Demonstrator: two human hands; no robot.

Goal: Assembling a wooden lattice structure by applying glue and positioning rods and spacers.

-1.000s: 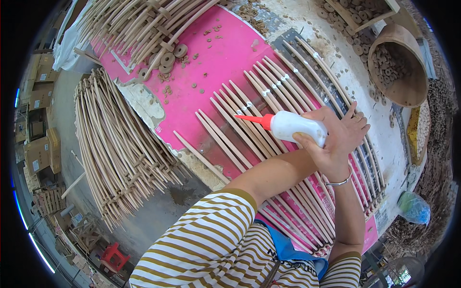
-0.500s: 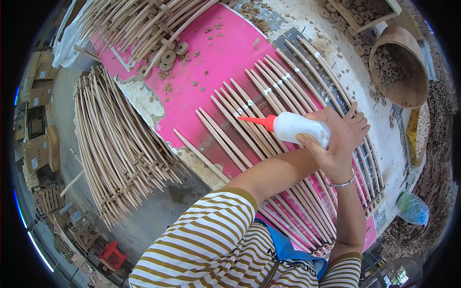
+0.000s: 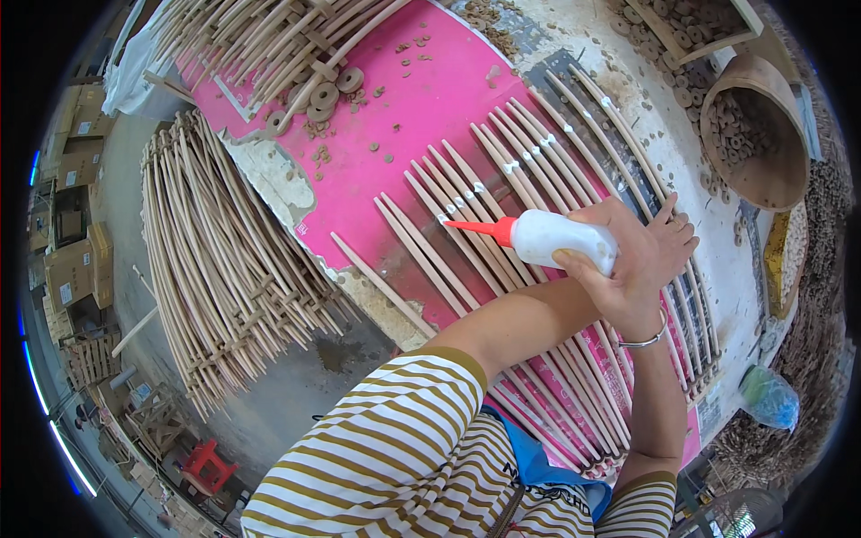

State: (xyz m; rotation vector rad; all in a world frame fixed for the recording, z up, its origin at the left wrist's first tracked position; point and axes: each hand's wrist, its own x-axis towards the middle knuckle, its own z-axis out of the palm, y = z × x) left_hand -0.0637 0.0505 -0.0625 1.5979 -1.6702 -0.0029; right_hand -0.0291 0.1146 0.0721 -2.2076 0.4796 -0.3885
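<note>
My right hand point(image 3: 619, 255), the wrist wearing a metal bangle, is wrapped round a white squeeze bottle point(image 3: 565, 242) with a red nozzle point(image 3: 475, 229). The bottle lies nearly level, its nozzle pointing left, the tip at a white dab on one of the slim curved wooden rods point(image 3: 417, 238). White dabs mark many of the rods, near their far ends. My left forearm point(image 3: 529, 323) crosses beneath my right wrist. Beyond it, my left hand point(image 3: 674, 240) rests with fingers spread over the rods on the right; part of it is hidden behind the right hand.
The rods lie fanned on a pink-covered table point(image 3: 439, 67). At the far left is a pile of joined rods point(image 3: 260, 54) with round wooden discs point(image 3: 323, 97). More rods stand bundled point(image 3: 224, 260) on the floor. A bucket of small pieces point(image 3: 758, 170) sits at right, above a plastic bag point(image 3: 769, 394).
The nozzle tip has shifted slightly left and nearer across the rods, with a white dab now at its tip. The view has moved a little; my left hand stays on the rods.
</note>
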